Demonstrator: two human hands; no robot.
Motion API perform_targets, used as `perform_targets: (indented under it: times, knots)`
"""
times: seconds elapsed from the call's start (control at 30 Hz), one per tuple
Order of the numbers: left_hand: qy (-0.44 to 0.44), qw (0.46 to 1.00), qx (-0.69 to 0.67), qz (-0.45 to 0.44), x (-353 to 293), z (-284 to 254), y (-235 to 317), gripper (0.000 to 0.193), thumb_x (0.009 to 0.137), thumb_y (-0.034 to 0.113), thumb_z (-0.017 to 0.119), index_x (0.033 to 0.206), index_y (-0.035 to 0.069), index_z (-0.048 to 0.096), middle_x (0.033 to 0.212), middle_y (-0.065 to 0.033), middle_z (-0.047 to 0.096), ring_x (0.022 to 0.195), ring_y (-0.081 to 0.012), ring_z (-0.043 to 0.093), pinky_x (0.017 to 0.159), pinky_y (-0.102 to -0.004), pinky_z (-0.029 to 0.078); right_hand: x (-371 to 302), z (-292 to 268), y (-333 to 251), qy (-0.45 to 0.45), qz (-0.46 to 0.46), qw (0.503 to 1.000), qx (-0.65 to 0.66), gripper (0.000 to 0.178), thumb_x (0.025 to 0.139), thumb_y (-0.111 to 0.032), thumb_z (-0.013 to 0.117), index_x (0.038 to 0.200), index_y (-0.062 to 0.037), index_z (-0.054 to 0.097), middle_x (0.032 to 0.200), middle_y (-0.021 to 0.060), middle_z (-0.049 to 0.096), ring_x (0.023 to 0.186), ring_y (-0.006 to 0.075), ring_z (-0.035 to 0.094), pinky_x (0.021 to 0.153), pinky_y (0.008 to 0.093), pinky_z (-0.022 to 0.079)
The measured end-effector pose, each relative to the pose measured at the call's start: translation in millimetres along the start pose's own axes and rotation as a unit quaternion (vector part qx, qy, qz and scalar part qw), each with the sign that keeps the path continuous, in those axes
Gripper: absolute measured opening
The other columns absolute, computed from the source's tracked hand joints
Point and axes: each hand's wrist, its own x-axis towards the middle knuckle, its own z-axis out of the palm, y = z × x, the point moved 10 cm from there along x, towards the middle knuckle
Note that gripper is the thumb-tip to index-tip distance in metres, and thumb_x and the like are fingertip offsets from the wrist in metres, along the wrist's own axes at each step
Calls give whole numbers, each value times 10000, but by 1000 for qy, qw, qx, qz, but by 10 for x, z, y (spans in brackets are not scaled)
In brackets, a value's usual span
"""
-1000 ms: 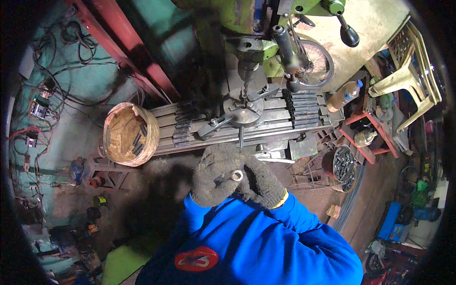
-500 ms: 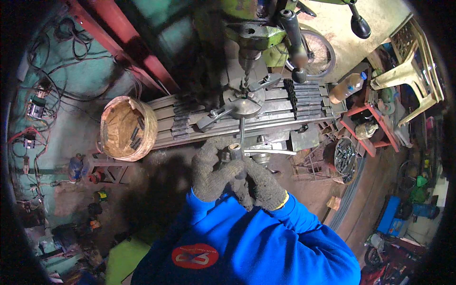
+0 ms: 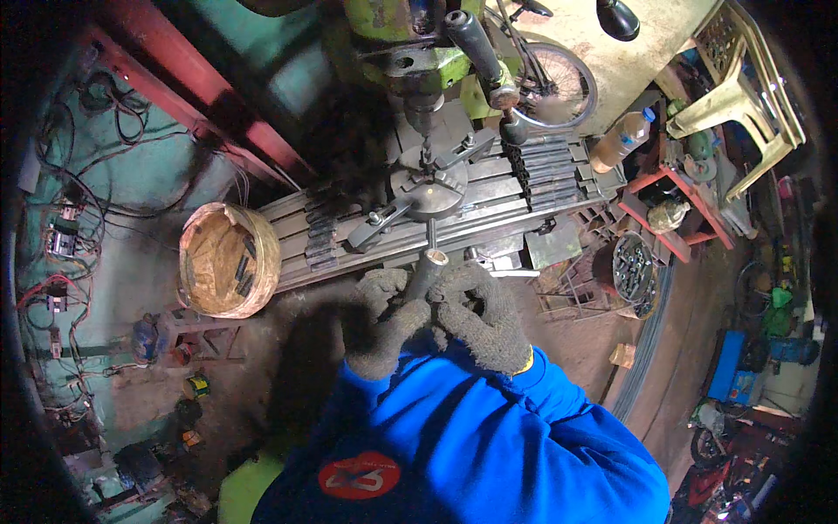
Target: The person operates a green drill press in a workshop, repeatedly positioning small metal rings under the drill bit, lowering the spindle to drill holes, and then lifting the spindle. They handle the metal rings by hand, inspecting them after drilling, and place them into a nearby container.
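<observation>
Both my hands wear grey knit gloves and are close together in front of my chest. A short, dark metal tube (image 3: 425,273) with a bright hollow end is held upright and slightly tilted, gripped by my left hand (image 3: 382,325). My right hand (image 3: 483,321) is curled right beside the tube, its fingertips close to it; whether it pinches anything is hidden. Just beyond them, a round chuck (image 3: 429,194) is clamped on the slotted machine table (image 3: 301,272). Above the chuck hangs the drill bit (image 3: 426,150) of a green drill press (image 3: 401,65).
Rows of dark cylindrical pieces (image 3: 546,175) lie on the table, with more in a round tub (image 3: 272,262) at its left end. A bottle (image 3: 621,140) stands at the right end. A bucket of metal parts (image 3: 635,269) sits right, and the press's lever handle (image 3: 476,44) projects overhead.
My right hand has shifted from under the tube to its right side, more apart from my left. The tube now leans, its open end higher. The whole view has shifted slightly.
</observation>
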Motion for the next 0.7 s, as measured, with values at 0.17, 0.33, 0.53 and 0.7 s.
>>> perform_targets:
  times: [0.17, 0.33, 0.53, 0.7]
  knots:
    - [83, 958, 250, 111, -22, -144, 186, 244, 685, 118, 733, 883, 8, 644, 700, -66, 612, 606, -183, 566, 568, -329, 464, -13, 49, 34, -12, 34, 999, 11, 210, 961, -170, 585, 1111, -25, 602, 812, 39, 607, 631, 81, 549, 560, 244, 454]
    - [168, 949, 209, 165, -136, -246, 151, 212, 728, 194, 728, 819, 15, 662, 667, -79, 613, 599, -191, 567, 551, -345, 446, -6, 93, 75, -44, 36, 998, 1, 258, 963, -173, 580, 1177, -32, 607, 841, 46, 614, 642, 81, 550, 566, 244, 457]
    - [278, 896, 254, 234, -244, -573, -167, 316, 863, 321, 624, 923, 14, 667, 849, -111, 675, 771, -230, 633, 659, -371, 492, 40, 150, 94, -55, 41, 997, -19, 282, 960, -168, 577, 1198, -20, 612, 867, 69, 627, 636, 101, 568, 565, 252, 468]
    - [306, 748, 537, 242, -105, -1367, -714, 381, 913, 337, 543, 1126, 30, 623, 1031, -149, 663, 910, -272, 640, 794, -401, 511, 20, -19, 278, -11, 90, 996, -15, 251, 971, -131, 538, 1182, -16, 610, 773, 51, 600, 614, 105, 542, 557, 250, 450]
